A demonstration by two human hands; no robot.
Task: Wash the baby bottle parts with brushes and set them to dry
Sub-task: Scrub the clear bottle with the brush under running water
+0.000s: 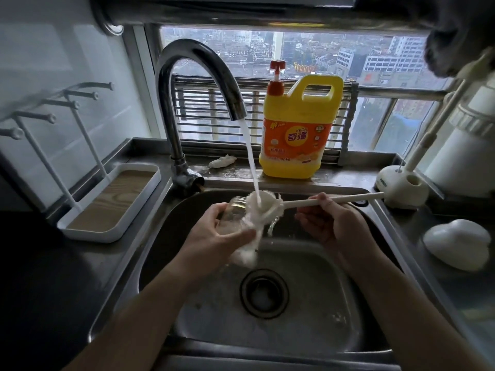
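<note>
below the tap [192, 65], the left grip [214, 234] curls round the bottle [233, 211]; the right grip [332, 223] pinches the brush [351, 199] handle.

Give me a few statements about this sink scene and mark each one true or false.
1. Water runs from the tap. True.
2. The left hand holds the brush. False: it holds the bottle; the right hand holds the brush by its handle.
3. The brush head sits inside the bottle. False: it is outside, under the stream.
4. The yellow detergent jug stands behind the sink. True.
</note>
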